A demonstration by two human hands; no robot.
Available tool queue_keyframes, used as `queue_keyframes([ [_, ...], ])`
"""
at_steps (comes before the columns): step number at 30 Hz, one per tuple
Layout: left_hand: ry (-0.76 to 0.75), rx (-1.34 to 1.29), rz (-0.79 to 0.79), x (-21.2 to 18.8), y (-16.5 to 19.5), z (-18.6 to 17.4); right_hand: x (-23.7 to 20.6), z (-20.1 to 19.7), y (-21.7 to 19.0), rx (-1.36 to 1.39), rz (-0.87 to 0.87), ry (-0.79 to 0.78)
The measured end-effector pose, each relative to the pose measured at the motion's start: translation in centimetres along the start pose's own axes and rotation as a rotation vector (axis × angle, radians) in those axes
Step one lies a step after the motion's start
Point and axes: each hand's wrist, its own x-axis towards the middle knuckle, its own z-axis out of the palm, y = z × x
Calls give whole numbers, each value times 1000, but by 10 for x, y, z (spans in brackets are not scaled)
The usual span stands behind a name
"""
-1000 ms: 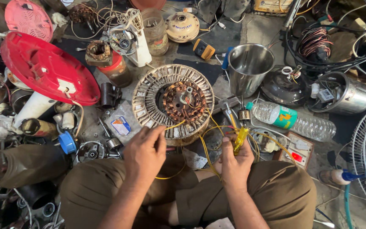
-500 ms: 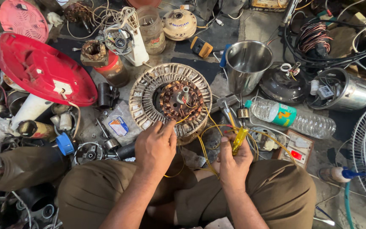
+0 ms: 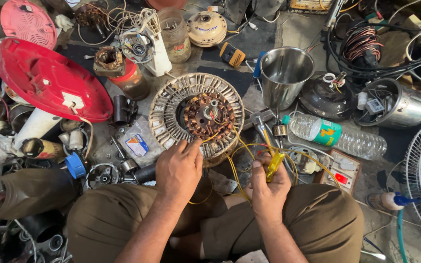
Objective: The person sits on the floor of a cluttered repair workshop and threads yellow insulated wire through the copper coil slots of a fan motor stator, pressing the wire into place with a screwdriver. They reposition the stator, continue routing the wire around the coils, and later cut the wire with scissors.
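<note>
Since the earlier frame, our left hand (image 3: pixel 180 168) has slid closer to the round fan motor (image 3: pixel 197 115), fingers curled on its near rim beside the yellow wires (image 3: pixel 239 151). Our right hand (image 3: pixel 268 184) stays fisted around a yellow-handled screwdriver (image 3: pixel 273 163). The motor lies on the cluttered floor, before our knees.

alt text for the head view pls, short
Seated person's left hand rests on the rim of a round fan motor stator trailing yellow wires; right hand grips a yellow-handled screwdriver. Parts clutter the floor.
</note>
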Motion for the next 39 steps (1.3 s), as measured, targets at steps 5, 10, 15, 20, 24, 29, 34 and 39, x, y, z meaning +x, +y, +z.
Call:
queue_keyframes([
  [5,-5,-2,1,1,0,0,1,3,0,11,88,39],
  [10,9,-13,25,-1,0,-1,2,2,-1,-6,37,-3],
  [15,34,-25,36,-2,3,-1,2,3,-2,35,106,30],
  [20,29,18,43,-1,4,-1,2,3,-1,13,71,15],
  [24,13,60,92,-2,5,-1,2,3,-1,-3,71,13],
  [29,-6,181,134,-5,11,1,2,3,0,-6,68,28],
  [34,9,168,140,-5,14,4,3,2,-2,-59,15,0],
  [39,31,190,136,-6,13,5,1,3,-3,1,54,60],
])
